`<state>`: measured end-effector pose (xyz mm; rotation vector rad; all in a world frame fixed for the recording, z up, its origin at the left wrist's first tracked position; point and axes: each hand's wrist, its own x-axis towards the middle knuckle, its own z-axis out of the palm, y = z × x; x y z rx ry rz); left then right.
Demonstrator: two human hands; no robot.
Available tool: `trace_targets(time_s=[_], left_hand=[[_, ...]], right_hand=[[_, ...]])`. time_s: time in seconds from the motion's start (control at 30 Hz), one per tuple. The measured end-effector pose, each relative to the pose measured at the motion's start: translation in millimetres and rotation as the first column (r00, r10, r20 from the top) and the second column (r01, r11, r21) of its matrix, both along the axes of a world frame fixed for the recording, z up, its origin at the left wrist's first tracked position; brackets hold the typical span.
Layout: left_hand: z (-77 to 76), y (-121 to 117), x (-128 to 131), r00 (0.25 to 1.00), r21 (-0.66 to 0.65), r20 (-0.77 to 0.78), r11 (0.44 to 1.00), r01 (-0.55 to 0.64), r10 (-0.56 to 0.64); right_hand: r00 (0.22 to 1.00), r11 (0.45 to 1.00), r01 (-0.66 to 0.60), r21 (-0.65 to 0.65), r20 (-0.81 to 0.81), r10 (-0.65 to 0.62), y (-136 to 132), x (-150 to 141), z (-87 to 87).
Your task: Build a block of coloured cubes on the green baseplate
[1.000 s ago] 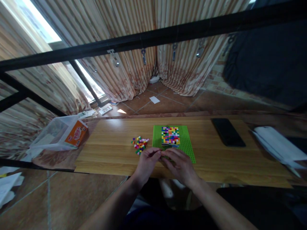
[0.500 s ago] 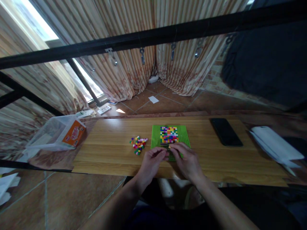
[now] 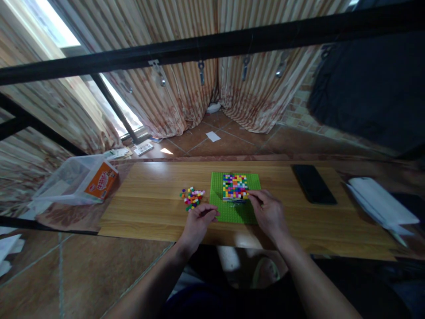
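Observation:
On a green studded baseplate [image 3: 232,215] stands a square block of many-coloured toy bricks [image 3: 235,186]. My right hand [image 3: 269,213] reaches the front right corner of this block, thumb and forefinger pinched on a tiny brick [image 3: 247,193] that looks yellowish. The fingertips hide most of it. Over the left edge of the plate is my left hand [image 3: 198,223], its fingers curled and the thumb close to the forefinger; whether anything sits between them cannot be made out. Just beyond that hand lies a heap of loose small bricks [image 3: 192,198].
The wooden table [image 3: 149,199] also carries a black phone [image 3: 314,184] at the right. White papers [image 3: 381,201] lie beyond its right end. A clear plastic box [image 3: 78,179] with an orange label stands at the left. A dark metal bar [image 3: 186,51] crosses overhead.
My hands, together at the front of the plate a second ago, have parted. The right one has carried the small brick up to the block's front right corner; the left has drawn back leftward.

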<state>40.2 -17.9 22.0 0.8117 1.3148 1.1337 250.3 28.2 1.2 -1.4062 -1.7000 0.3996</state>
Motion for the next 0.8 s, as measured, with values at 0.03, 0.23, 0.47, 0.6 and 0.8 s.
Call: trace_targets(time_s=[0.03, 0.23, 0.47, 0.6, 0.8], left_hand=[[-0.5, 0, 0, 1.000, 0.003, -0.002, 1.000, 0.000, 0.000], [-4.2, 0, -2, 1.000, 0.024, 0.004, 1.000, -0.004, 0.004], [-6.4, 1, -9, 1.000, 0.019, -0.026, 1.000, -0.016, 0.016], [-5.2, 2, -14, 0.999, 0.023, -0.034, 1.000, -0.021, 0.022], [-6.6, 13, -25, 0.998, 0.061, -0.032, 0.996, -0.058, 0.060]], right_hand=[[1.000, 1.000, 0.003, -0.008, -0.007, -0.003, 1, -1, -0.5], [0.994, 0.997, 0.023, -0.069, -0.102, -0.030, 4, -1, -4.6], [0.979, 0.992, -0.006, -0.128, -0.202, -0.021, 2, 2, -4.1], [0.954, 0.983, 0.020, -0.184, -0.291, -0.074, 6, 0, -9.3], [0.891, 0.973, 0.015, -0.229, -0.438, -0.116, 13, -6, -18.4]])
